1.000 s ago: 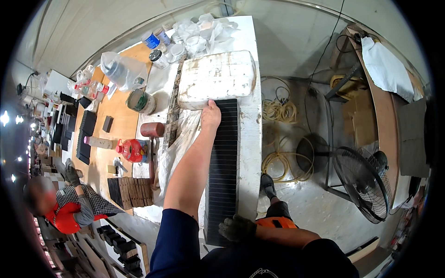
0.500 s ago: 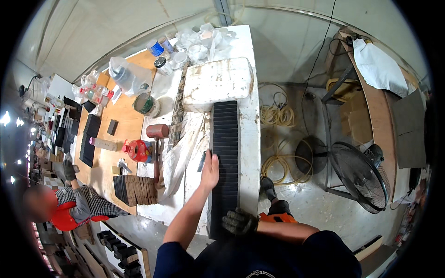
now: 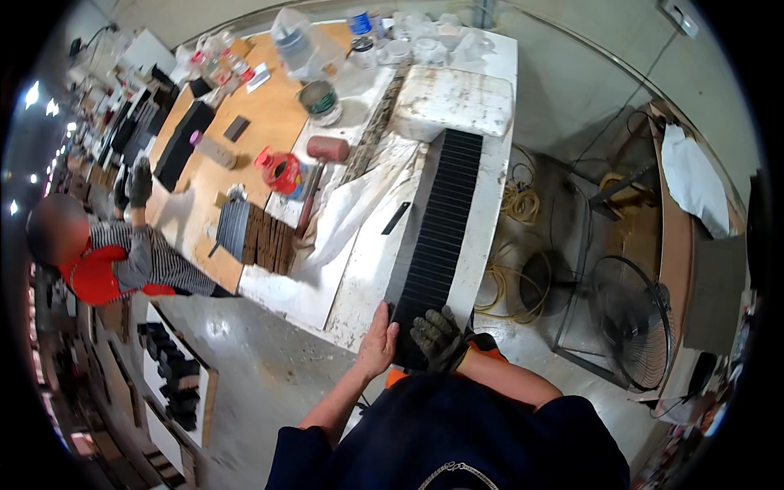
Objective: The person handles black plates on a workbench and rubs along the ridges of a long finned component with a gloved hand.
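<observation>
A long row of thin black slabs [image 3: 447, 220], packed face to face, lies along the right side of the white table [image 3: 359, 286]. My bare left hand [image 3: 378, 339] rests against the left side of the row's near end, fingers stretched forward. On the other side, my right hand [image 3: 438, 336], in a dark grey-green glove, lies over the near end with its fingers apart. Part of the near end is hidden by the hands. A small flat dark strip [image 3: 396, 218] lies on the table left of the row. The far end meets a stained white foam block [image 3: 454, 102].
Left of the row lie a crumpled white cloth [image 3: 359, 200], a red-headed mallet [image 3: 328, 149], a red plastic jug [image 3: 282, 171] and a stack of brown-sided slabs [image 3: 268, 237]. A co-worker [image 3: 122, 257] stands at the left. A standing fan [image 3: 629, 322] and coiled yellow hose [image 3: 520, 202] are at right.
My left hand has drawn back along the row to its near end, opposite my right hand. The view has turned and shifted. The co-worker's gloved hands are now raised together.
</observation>
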Demonstrator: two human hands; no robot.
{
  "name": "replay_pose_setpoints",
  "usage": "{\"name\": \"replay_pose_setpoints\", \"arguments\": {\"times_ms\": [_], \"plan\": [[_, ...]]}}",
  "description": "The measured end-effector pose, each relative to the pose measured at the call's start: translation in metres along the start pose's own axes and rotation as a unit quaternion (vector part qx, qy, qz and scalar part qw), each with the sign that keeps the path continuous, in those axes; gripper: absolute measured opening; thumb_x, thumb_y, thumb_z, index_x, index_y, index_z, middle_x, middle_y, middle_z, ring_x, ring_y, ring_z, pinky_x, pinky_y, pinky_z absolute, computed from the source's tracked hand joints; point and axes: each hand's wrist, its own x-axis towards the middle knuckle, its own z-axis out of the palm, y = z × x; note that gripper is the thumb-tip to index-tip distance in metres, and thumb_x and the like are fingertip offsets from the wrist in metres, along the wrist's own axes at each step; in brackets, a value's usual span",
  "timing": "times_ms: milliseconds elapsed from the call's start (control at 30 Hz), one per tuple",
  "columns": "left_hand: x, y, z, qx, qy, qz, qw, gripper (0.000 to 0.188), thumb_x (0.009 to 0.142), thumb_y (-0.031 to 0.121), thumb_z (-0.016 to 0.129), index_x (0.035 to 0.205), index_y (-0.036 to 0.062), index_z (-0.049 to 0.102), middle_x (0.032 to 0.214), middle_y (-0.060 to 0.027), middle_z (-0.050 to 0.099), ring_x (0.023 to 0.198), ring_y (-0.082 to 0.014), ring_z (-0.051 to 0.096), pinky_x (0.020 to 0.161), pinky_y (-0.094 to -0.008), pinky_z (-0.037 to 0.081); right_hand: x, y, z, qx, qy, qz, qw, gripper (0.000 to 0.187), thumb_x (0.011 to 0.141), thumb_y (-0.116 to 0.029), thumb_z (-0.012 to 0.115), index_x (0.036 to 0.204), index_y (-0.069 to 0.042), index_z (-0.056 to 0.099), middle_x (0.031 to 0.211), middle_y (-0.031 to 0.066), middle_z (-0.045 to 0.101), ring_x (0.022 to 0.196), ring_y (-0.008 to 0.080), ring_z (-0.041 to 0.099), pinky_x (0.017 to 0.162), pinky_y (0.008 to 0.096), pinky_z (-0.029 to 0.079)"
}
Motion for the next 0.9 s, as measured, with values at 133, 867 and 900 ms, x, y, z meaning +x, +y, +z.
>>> {"name": "replay_pose_setpoints", "arguments": {"times_ms": [133,867,900], "plan": [[-0.034,-0.016,0.012,0.017,0.089,0.02,0.996,0.055,0.098,0.027,0.042,0.14,-0.0059,0.028,0.144,-0.0266,0.032,0.136,-0.0372,0.029,0.111,-0.0376,0.025,0.002,-0.006,-0.004,0.011,-0.042,0.012,0.999,0.055,0.077,-0.044,0.06,0.118,-0.008,0.055,0.128,0.0134,0.05,0.122,0.0353,0.043,0.105,0.0573,0.028],[-0.074,-0.02,0.03,-0.152,0.233,-0.029,0.96,0.051,0.078,0.016,0.075,0.125,0.0061,0.057,0.13,-0.0135,0.054,0.129,-0.0257,0.043,0.105,-0.0331,0.036,0.003,-0.007,0.0,-0.032,-0.015,-0.015,0.999,0.08,0.069,-0.06,0.065,0.124,-0.004,0.05,0.13,0.0165,0.045,0.124,0.04,0.039,0.104,0.0644,0.025],[-0.074,-0.022,0.032,-0.155,0.239,-0.024,0.958,0.051,0.078,0.015,0.075,0.125,0.0056,0.057,0.13,-0.0135,0.055,0.129,-0.0257,0.043,0.105,-0.0333,0.036,0.003,-0.006,0.0,-0.032,-0.016,-0.015,0.999,0.08,0.069,-0.06,0.065,0.124,-0.004,0.05,0.13,0.0166,0.045,0.124,0.0399,0.039,0.103,0.0645,0.025]]}}
